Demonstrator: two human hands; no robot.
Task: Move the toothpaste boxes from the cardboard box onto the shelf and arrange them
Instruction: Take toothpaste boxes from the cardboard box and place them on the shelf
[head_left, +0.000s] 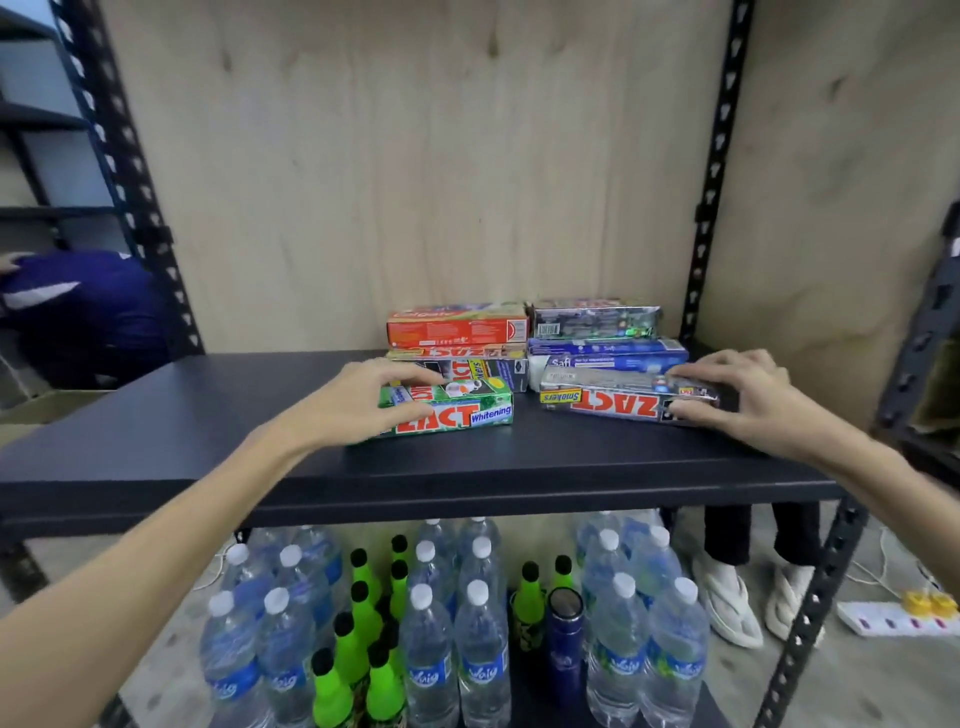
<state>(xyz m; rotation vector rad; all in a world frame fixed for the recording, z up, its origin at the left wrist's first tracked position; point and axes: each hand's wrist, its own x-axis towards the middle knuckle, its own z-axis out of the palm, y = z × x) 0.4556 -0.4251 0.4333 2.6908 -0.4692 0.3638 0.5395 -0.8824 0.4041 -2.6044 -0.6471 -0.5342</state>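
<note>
On the dark metal shelf (156, 415), the left hand (358, 400) grips the near-left end of a green Zact Whitening carton (457, 410), fingers curled over its top. Just right of that carton, the right hand (748, 400) pinches the end of a silver Zact Smokers carton (618, 400). Behind the green carton sit stacked toothpaste boxes: an orange one (457, 327) and a blue one (608, 351). Under the shelf stand clear water bottles (431, 654).

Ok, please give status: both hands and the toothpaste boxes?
Left hand grips green Zact Whitening box. Right hand grips silver Zact Smokers box. Both on dark shelf. Nothing blocking.
</note>
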